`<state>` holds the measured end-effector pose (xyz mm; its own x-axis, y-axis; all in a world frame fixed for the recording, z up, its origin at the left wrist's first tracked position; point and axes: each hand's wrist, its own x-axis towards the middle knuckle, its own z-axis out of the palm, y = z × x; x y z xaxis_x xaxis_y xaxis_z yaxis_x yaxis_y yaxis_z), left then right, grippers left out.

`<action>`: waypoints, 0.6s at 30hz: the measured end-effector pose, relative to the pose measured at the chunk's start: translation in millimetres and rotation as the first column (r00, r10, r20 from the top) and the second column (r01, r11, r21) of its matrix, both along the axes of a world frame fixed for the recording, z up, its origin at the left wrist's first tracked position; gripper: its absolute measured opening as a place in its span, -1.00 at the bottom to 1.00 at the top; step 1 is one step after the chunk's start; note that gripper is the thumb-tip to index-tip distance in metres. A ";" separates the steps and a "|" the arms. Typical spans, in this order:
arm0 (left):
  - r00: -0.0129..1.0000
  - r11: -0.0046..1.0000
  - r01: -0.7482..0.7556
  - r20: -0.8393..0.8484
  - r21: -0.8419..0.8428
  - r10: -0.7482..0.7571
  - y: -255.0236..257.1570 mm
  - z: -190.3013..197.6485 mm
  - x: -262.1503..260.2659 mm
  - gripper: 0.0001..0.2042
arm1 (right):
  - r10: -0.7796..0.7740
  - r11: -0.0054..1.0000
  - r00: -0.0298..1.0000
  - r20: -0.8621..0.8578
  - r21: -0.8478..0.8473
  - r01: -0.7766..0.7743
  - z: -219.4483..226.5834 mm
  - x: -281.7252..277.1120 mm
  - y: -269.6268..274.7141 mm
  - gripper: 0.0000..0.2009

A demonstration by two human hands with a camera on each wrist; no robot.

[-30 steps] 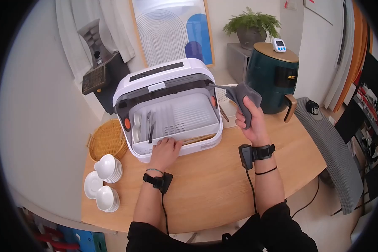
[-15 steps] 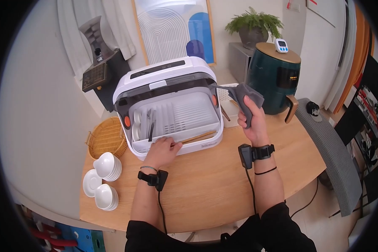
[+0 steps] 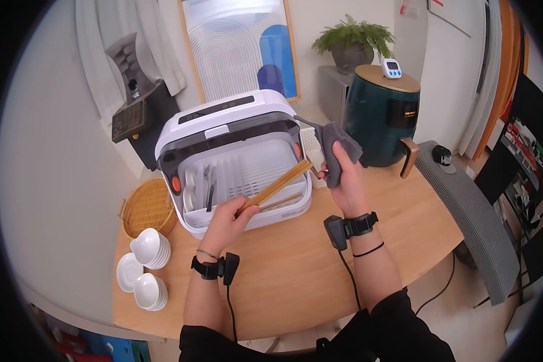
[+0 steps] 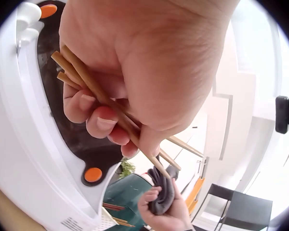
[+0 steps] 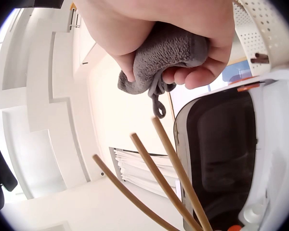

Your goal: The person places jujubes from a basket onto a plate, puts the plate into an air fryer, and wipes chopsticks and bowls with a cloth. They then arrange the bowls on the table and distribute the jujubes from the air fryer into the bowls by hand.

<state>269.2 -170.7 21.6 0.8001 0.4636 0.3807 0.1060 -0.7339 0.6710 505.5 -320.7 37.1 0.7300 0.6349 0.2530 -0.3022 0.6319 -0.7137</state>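
Observation:
My left hand (image 3: 226,222) grips a bundle of wooden chopsticks (image 3: 279,184), raised over the front of a white dish-drying cabinet (image 3: 268,221) with its dark lid up. In the left wrist view the fingers curl round the chopsticks (image 4: 103,96), three ends poking out. More wood (image 3: 286,200) lies in the cabinet's front slot. My right hand (image 3: 349,190) holds a bunched grey cloth (image 3: 339,143) just beyond the chopstick tips; a hanging loop of it shows in the right wrist view. Inside the cabinet, dark-handled cutlery (image 3: 210,188) and white dishes (image 3: 189,190) stand at the left.
Behind the right hand stands a white perforated basket (image 5: 272,38) holding darker chopsticks. A green air fryer (image 3: 377,120) with a timer is at the back right. Stacked white bowls (image 3: 151,247), a white plate (image 3: 128,273) and a wicker basket (image 3: 148,208) occupy the left side.
My left hand has lifted the chopsticks from the cabinet's front slot, and they now slant up toward the right hand. The right hand keeps the cloth. The head view has shifted slightly.

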 end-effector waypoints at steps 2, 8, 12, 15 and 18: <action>0.999 0.997 0.040 -0.005 -0.070 -0.040 -8.4 2.7 1.4 -0.79 | 0.022 0.999 0.998 -0.052 0.035 -0.020 2.5 -12.2 2.1 -0.70; 0.993 0.939 0.114 0.053 -0.326 -0.102 -14.0 -2.9 5.5 -0.78 | 0.169 0.980 0.979 -0.112 0.124 -0.155 -2.5 -16.8 6.2 -0.58; 0.993 0.925 0.116 0.025 -0.363 -0.114 -17.6 5.6 2.9 -0.81 | 0.209 0.963 0.954 -0.217 0.213 -0.163 3.5 -18.4 1.9 -0.52; 0.994 0.935 0.102 0.005 -0.340 -0.107 -19.4 0.4 7.9 -0.82 | 0.150 0.970 0.965 -0.215 0.221 -0.101 1.0 -21.9 6.6 -0.54; 0.996 0.945 0.061 0.082 -0.321 -0.036 -38.6 -8.1 20.2 -0.79 | 0.077 0.970 0.988 -0.132 0.238 -0.044 -7.1 -43.7 20.5 -0.60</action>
